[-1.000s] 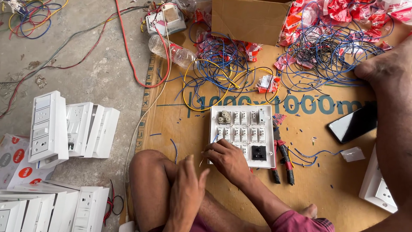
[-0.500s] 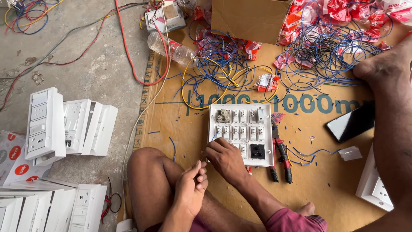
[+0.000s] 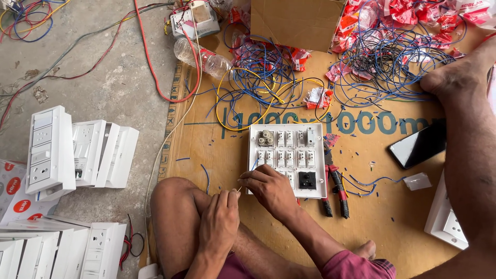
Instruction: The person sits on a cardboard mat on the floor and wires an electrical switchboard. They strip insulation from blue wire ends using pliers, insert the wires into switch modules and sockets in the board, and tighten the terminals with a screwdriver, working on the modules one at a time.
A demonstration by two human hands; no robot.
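Observation:
A white switch panel (image 3: 287, 147) lies face-down on the brown cardboard sheet (image 3: 217, 155), showing rows of switch backs and one black socket. My right hand (image 3: 269, 189) rests on its lower left corner, fingers pinched on a thin wire (image 3: 238, 190). Just left of it, above my bent knee (image 3: 173, 206), my left hand (image 3: 219, 223) pinches the same wire's other end. The two hands' fingertips almost meet.
Red-handled pliers (image 3: 336, 191) lie right of the panel, with a dark phone (image 3: 418, 147) further right. Tangled blue and yellow wires (image 3: 268, 77), a plastic bottle (image 3: 204, 57) and a cardboard box (image 3: 297, 20) lie beyond. White switch boards (image 3: 77, 152) are stacked at left. My outstretched foot (image 3: 454, 77) is at right.
My left hand rose from my knee up to my right hand and closed on the thin wire. My right hand stayed at the panel's corner.

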